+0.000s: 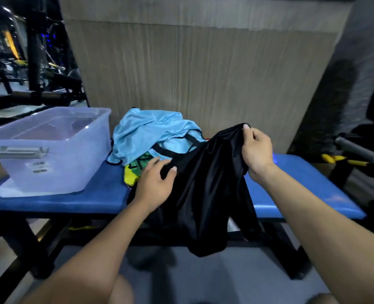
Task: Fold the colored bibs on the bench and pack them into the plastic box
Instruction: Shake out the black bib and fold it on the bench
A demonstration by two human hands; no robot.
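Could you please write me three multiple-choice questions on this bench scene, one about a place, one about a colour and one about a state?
1. Where does the plastic box stand?
A. on the floor
B. on the left part of the bench
C. on the bibs

2. What colour is the bib held by both hands?
A. black
B. red
C. white

3. What state is the box in?
A. lid on
B. open at the top
C. tipped on its side

Answers: 1 B, its base rests on the blue pad; 2 A, the left hand and right hand grip the black bib; 3 B, no lid covers its rim.
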